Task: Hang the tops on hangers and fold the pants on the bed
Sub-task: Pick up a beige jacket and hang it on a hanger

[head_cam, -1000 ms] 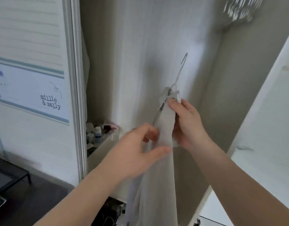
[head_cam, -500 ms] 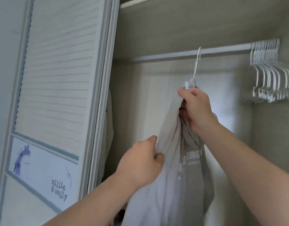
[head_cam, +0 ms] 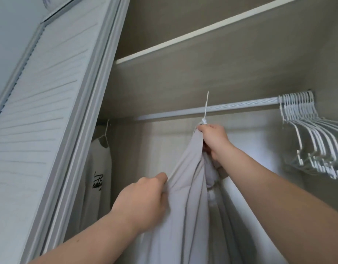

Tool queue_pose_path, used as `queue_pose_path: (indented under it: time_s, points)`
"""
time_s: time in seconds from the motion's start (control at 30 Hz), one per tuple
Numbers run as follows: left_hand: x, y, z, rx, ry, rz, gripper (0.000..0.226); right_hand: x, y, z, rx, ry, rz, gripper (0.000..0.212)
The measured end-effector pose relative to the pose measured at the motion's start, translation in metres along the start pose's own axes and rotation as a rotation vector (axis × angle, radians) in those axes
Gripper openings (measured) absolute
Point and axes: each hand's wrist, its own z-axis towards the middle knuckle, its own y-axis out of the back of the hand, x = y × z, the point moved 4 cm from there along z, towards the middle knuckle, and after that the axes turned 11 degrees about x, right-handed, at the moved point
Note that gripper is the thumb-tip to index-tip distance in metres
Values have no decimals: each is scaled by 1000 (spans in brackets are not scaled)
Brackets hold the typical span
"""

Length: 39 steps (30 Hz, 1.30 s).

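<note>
One grey top [head_cam: 185,206] in left hand [head_cam: 143,202] and right hand [head_cam: 215,139]; one white top [head_cam: 99,178].

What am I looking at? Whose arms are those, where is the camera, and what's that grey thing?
No machine here: these are a person's two arms. The camera sits on their head, so you look up into a closet as they do. The right hand grips a hanger with a grey top on it, its hook up by the rail; whether it has caught I cannot tell. The left hand pinches the cloth lower down. At the left a white shirt hangs; at the right, empty hangers.
</note>
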Motion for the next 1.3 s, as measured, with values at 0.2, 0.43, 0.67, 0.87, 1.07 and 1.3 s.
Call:
queue_pose_path:
  time_s: [0.2, 0.43, 0.67, 0.87, 1.07, 1.3]
  points:
    - [11, -15, 20, 10, 13, 7, 4, -29, 12, 29, 23, -123, 33, 4]
    - [25, -27, 25, 18, 29, 25, 14, -23, 14, 23, -153, 31, -421, 58]
    - [38, -26, 31, -2, 31, 33, 17, -7, -26, -6, 126, 101, -1077, 101]
    - [39, -34, 28, 37, 26, 57, 25, 7, -45, -3, 151, 13, -1022, 85]
    - [33, -34, 23, 62, -8, 130, 28, 1, -58, 9, 248, -53, -1024, 47]
    - [43, -36, 19, 106, 16, 187, 20, -16, -67, 8, 123, 81, -1003, 33]
